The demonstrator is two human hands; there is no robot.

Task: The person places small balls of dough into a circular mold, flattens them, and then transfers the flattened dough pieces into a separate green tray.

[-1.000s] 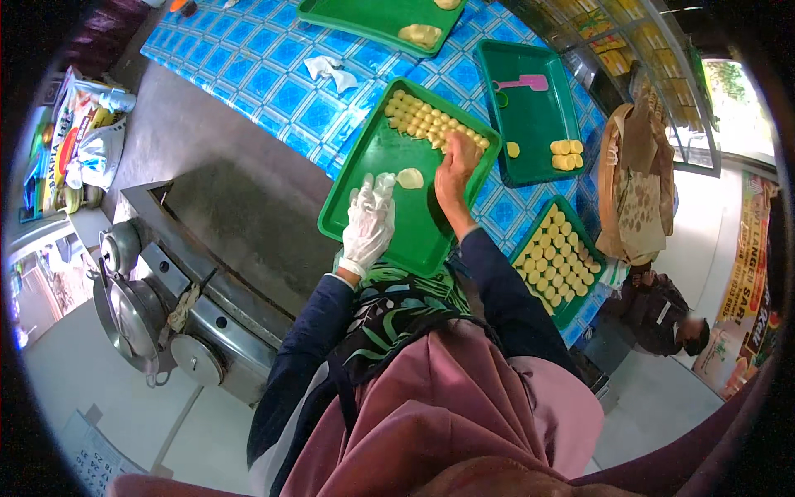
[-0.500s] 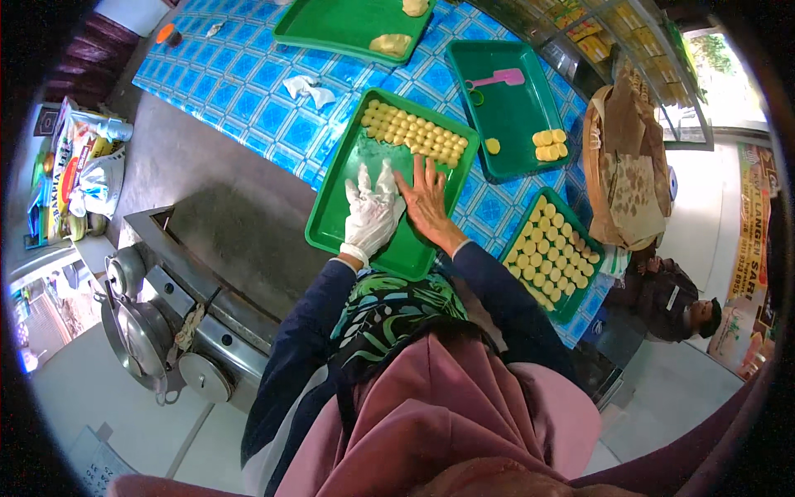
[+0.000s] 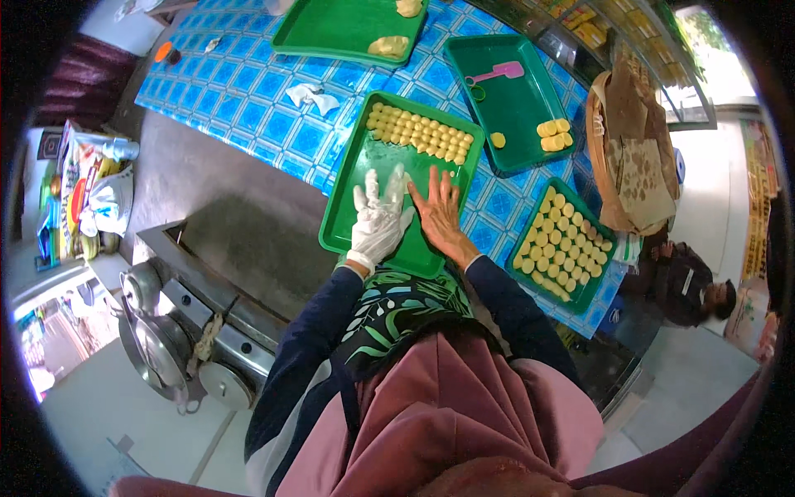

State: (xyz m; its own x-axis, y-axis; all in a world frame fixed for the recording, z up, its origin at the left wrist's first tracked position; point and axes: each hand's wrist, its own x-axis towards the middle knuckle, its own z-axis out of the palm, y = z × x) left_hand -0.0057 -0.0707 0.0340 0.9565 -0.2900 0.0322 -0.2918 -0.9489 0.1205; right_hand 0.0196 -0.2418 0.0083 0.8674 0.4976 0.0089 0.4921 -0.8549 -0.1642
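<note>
In front of me lies a green tray (image 3: 341,199), with small pale-yellow dough balls (image 3: 418,132) packed in rows along its far side. My left hand (image 3: 378,222), in a thin white glove, rests palm down over the near part of the tray, fingers spread. Beside it, my bare right hand (image 3: 443,219) is also palm down with its fingers apart, just short of the nearest dough balls. Neither hand grips anything. Whatever may lie under the palms is hidden.
To the right, another green tray (image 3: 517,267) carries rows of flattened dough rounds (image 3: 559,244). Beyond it, a deeper green tray (image 3: 505,116) holds a pink scoop (image 3: 508,69) and several rounds. A far tray (image 3: 331,33) has dough lumps (image 3: 387,46). A stove (image 3: 215,319) stands left.
My right hand has drawn back from the edge of the dough balls, and its fingers are spread wider. The left hand stays flat beside it. The whole view has shifted slightly.
</note>
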